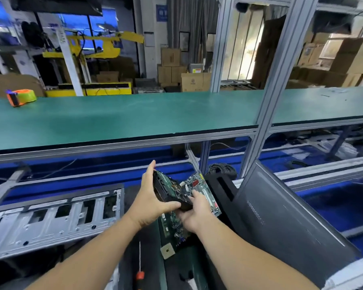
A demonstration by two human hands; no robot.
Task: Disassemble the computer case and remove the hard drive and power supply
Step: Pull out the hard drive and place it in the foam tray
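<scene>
Hard drive held in the air between both hands, above the lower work surface and in front of the green bench. Drive is tilted, its green circuit-board face turned up and toward the camera, black body below.

Left hand grips the drive from its left side: thumb curled under the near lower edge, fingers extended up along the far edge, index fingertip above the top corner. Right hand holds the near right corner: fingers curled round it from below, one fingertip on the board face. Both hands wrapped on the same part; neither is spread flat.

Directly beneath the hands: a motherboard lying tilted, with red and white connectors showing at the right of the drive, and more green board extending toward the camera under the right wrist.

Left of the hands: bare metal computer case, lying on its side, its slotted drive-bay panel facing up.

Right of the hands: a dark grey side panel leaning at a slant, perforated vent patch visible; black front bezel just behind it.

Near bottom edge: screwdriver with an orange-red handle, shaft pointing away from the camera.

Far left on the green bench: orange tape dispenser. Cardboard boxes stacked beyond the bench.
</scene>
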